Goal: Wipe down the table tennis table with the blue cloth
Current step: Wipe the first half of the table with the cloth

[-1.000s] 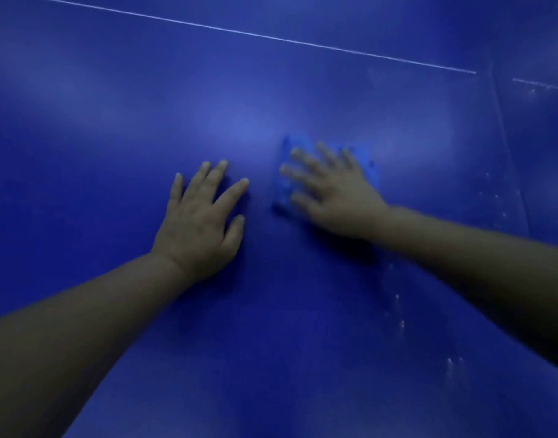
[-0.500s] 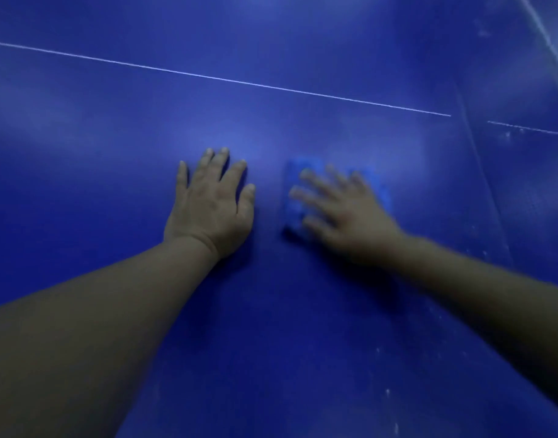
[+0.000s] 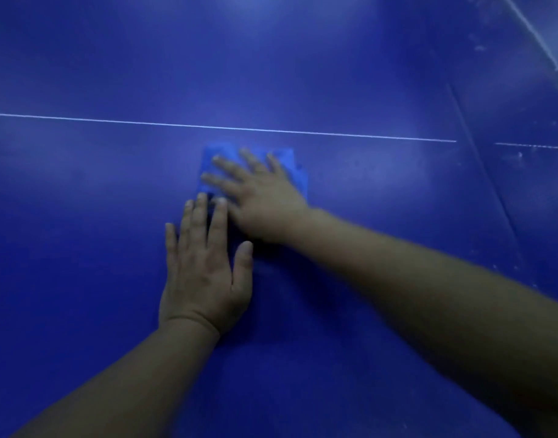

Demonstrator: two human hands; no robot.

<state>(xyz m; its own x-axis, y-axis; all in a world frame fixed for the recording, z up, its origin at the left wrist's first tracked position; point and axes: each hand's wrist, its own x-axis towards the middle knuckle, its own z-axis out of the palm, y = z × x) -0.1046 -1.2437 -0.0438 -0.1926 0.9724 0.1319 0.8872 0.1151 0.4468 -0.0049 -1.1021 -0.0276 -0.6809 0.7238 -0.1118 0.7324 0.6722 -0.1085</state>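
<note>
The blue cloth [image 3: 285, 158] lies flat on the dark blue table tennis table [image 3: 81, 216], just below a thin white line. My right hand [image 3: 258, 191] presses down on the cloth with its fingers spread and straight, covering most of it. My left hand [image 3: 204, 267] rests palm down on the bare table surface, just below and left of the cloth, its fingertips close to the cloth's lower left edge. Both forearms reach in from the bottom of the view.
A thin white line [image 3: 271, 130] crosses the table from left to right above the cloth. A seam [image 3: 480, 159] between table halves runs down the right side. Pale specks and smears [image 3: 480, 47] mark the far right surface.
My right hand has pushed the cloth up and to the left, toward the white line. My left hand now sits lower than the cloth instead of beside it. The view has shifted.
</note>
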